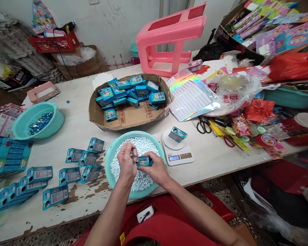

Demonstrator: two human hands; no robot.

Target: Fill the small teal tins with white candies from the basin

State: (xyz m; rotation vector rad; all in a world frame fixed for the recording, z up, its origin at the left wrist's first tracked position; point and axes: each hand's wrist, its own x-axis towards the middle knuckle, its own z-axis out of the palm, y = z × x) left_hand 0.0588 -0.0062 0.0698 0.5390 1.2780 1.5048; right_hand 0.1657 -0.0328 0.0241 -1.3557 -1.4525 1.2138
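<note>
My right hand grips a small blue candy box printed "Caramelo Masticable" or similar, held over a turquoise bowl. White candies fill that bowl. Beside the box's left end, my left hand is closed with curled fingers; pale candies seem to show between them. Its palm is mostly hidden. To the right, a white digital scale carries another blue box, standing tilted on its pan. Several blue boxes with dark round openings, such as one box, lie on the table at left.
Behind the bowl sits a cardboard tray of blue boxes. A turquoise basin with shiny blue wrapped pieces stands left. A pink stool lies on its side at the back. Holographic sticker sheets, scissors and packaging clutter the right.
</note>
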